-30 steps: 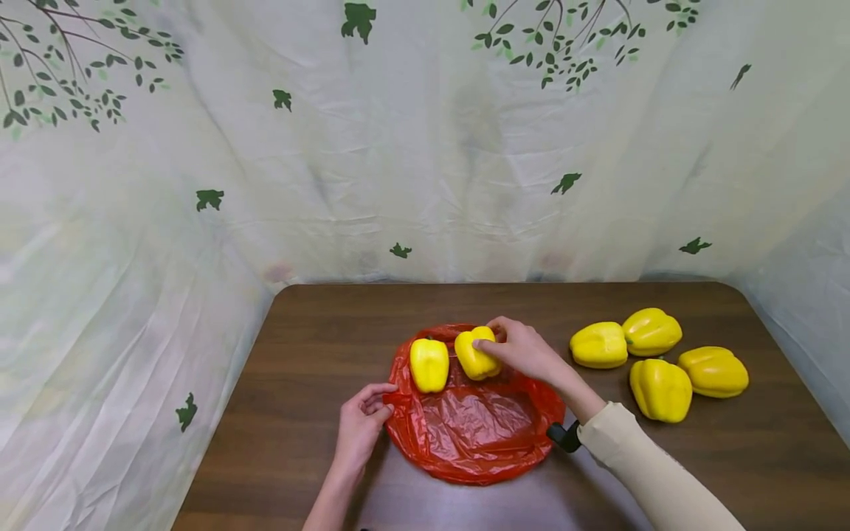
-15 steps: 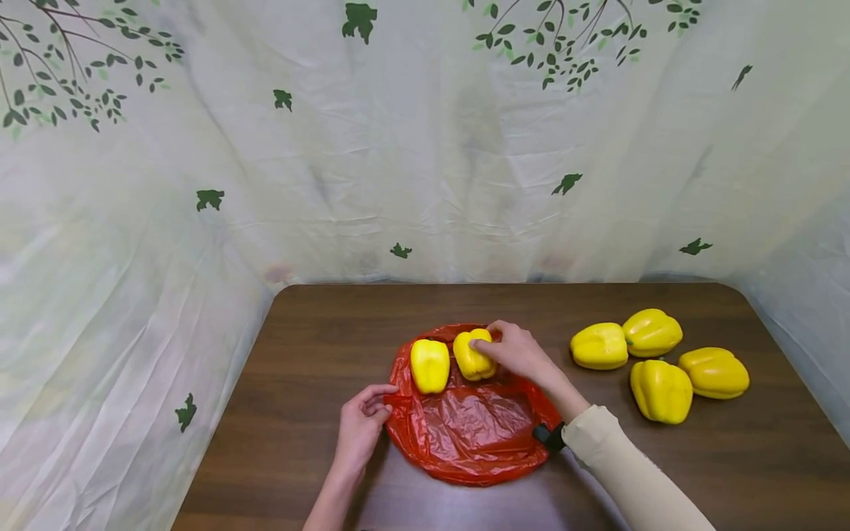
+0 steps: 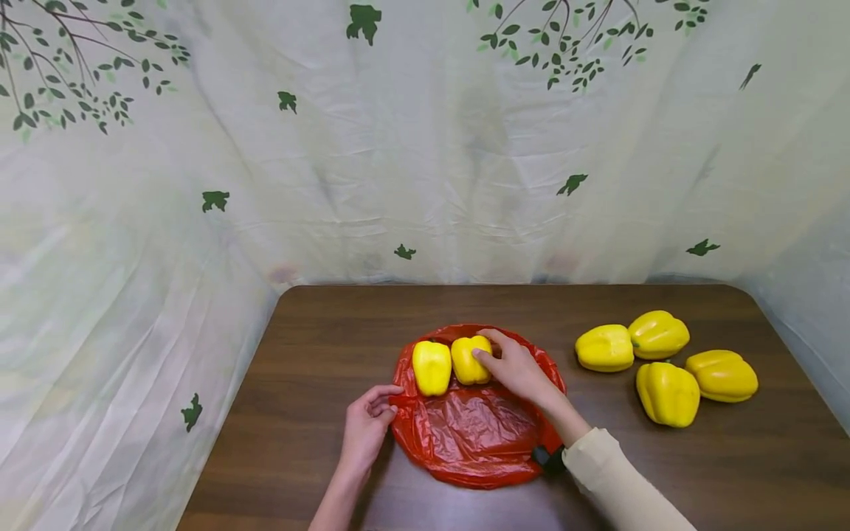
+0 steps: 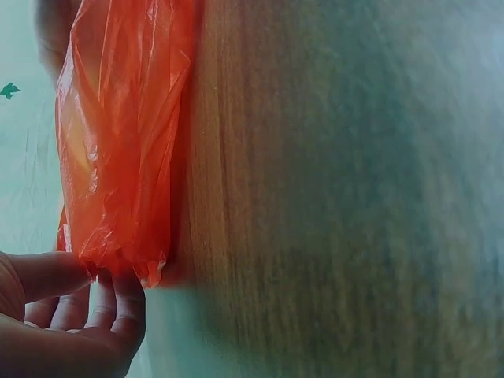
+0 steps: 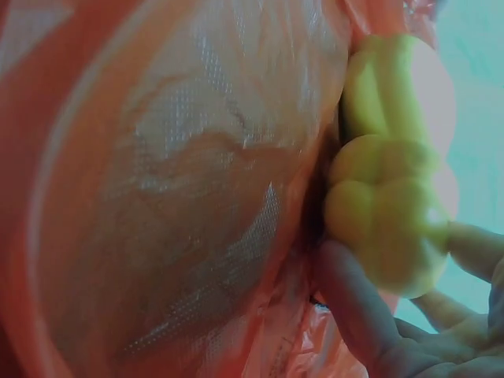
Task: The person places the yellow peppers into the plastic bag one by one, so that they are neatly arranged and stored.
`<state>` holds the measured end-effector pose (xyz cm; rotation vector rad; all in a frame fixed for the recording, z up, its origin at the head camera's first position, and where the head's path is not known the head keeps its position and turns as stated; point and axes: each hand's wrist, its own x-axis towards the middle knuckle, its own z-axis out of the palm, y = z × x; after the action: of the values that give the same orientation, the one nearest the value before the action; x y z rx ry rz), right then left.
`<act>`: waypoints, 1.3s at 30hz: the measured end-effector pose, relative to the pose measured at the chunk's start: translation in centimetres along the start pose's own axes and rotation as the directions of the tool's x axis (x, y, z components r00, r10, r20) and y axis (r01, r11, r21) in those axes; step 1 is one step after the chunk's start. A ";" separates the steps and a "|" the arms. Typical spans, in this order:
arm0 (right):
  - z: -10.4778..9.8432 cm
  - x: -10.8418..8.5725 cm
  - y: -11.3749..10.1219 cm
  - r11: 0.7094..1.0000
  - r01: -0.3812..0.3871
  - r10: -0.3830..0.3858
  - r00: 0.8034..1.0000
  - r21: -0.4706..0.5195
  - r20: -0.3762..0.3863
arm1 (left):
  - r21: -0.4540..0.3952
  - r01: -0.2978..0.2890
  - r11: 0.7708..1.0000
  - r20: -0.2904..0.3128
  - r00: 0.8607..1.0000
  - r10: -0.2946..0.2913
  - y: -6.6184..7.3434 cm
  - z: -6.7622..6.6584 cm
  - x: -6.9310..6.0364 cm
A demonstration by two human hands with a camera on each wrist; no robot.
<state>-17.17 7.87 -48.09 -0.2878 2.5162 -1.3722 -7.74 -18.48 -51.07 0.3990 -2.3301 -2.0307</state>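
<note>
So the yellow pepper is inside the red plastic bag, and the right hand has its fingers and thumb clamped on either side of it. It's a bright, glossy, chunky bell pepper type, and the right wrist view shows the fat rounded lobes at its near end. A second pepper sits right up against the left side of it, also in the bag; can't tell if they're actually touching.

Bag's thin, crinkly and kinda see-through, spread into a rough oval with a bunched-up rim. Left hand is pinching its left edge between thumb and fingers.

Off to the right are four more yellow peppers in a loose cluster, some tipped on their sides, well apart from the bag.

The desk is dark brown with streaky wood grain, far corners rounded off, and a paler sheen near the bag's front edge. Behind it and down both sides hangs a pale, wrinkly cloth with faint blotches, dark green leaf shapes scattered around, and leafy branches along the top.
</note>
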 end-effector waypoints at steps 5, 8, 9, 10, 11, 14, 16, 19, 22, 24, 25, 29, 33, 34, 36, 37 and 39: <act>0.2 -0.4 -0.3 1.000 -0.004 0.005 1.000 0.017 -0.018 | 0.022 -0.013 1.000 -0.013 1.000 0.014 0.2 0.2 -0.1; 0.3 -0.5 -0.3 0.998 -0.033 0.034 0.999 0.059 -0.016 | 0.027 -0.008 1.000 -0.019 1.000 0.009 0.2 0.2 -0.1; 0.3 -0.5 -0.3 0.996 -0.044 0.045 0.999 0.078 -0.015 | 0.029 -0.005 1.000 -0.020 1.000 0.006 0.2 0.2 -0.1; 0.3 -0.5 -0.4 0.994 -0.052 0.054 0.998 0.094 -0.014 | 0.030 -0.004 1.000 -0.020 1.000 0.004 0.1 0.2 -0.1; 0.4 -0.5 -0.4 0.992 -0.060 0.062 0.998 0.110 -0.013 | 0.028 -0.004 1.000 -0.019 1.000 0.005 0.1 0.2 -0.1; 0.5 -0.5 -0.4 0.989 -0.073 0.076 0.997 0.127 -0.015 | 0.021 -0.015 1.000 -0.012 1.000 0.016 0.1 0.1 -0.2; 0.5 -0.5 -0.3 0.989 -0.075 0.078 0.997 0.124 -0.021 | 0.020 -0.021 1.000 -0.007 1.000 0.021 0.2 0.0 -0.2; 0.5 -0.5 -0.4 0.990 -0.077 0.080 0.997 0.117 -0.021 | 0.023 -0.019 1.000 -0.011 1.000 0.019 0.2 0.0 -0.2; 0.4 -0.6 -0.4 0.991 -0.075 0.078 0.997 0.107 -0.017 | 0.028 -0.014 1.000 -0.017 1.000 0.015 0.2 0.0 -0.3; 0.3 -0.7 -0.4 0.993 -0.072 0.073 0.997 0.096 -0.013 | 0.025 -0.019 1.000 -0.013 1.000 0.019 0.1 -0.1 -0.3; 0.2 -0.8 -0.4 0.993 -0.070 0.071 0.997 0.091 -0.013 | 0.022 -0.015 1.000 -0.012 1.000 0.015 0.2 -0.1 -0.3; -0.2 -1.2 -0.4 0.992 -0.064 0.065 0.998 0.109 -0.005 | 0.003 -0.024 1.000 0.004 1.000 0.024 0.2 -0.1 -0.3; -0.8 -1.9 -0.6 0.988 -0.052 0.052 0.999 0.144 0.001 | -0.021 -0.035 0.999 0.009 0.999 0.036 0.2 -0.1 -0.4; -1.0 -2.1 -0.6 0.988 -0.045 0.046 0.999 0.145 -0.002 | -0.024 -0.039 0.999 0.010 0.999 0.039 0.2 -0.1 -0.4; -1.3 -2.5 -0.7 0.990 -0.031 0.032 0.999 0.141 -0.002 | -0.032 -0.032 0.999 0.005 0.999 0.032 0.3 -0.1 -0.4; -1.5 -2.8 -0.7 0.991 -0.023 0.024 1.000 0.135 -0.002 | -0.031 -0.029 0.999 0.004 1.000 0.029 0.3 -0.1 -0.3; -1.9 -3.4 -0.7 0.992 -0.009 0.009 1.000 0.122 -0.004 | -0.028 -0.013 1.000 0.004 1.000 0.013 0.3 -0.2 -0.3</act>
<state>-14.50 10.06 -46.03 -0.2491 2.4211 -1.5176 -7.50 -18.57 -50.70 0.3774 -2.2982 -2.0575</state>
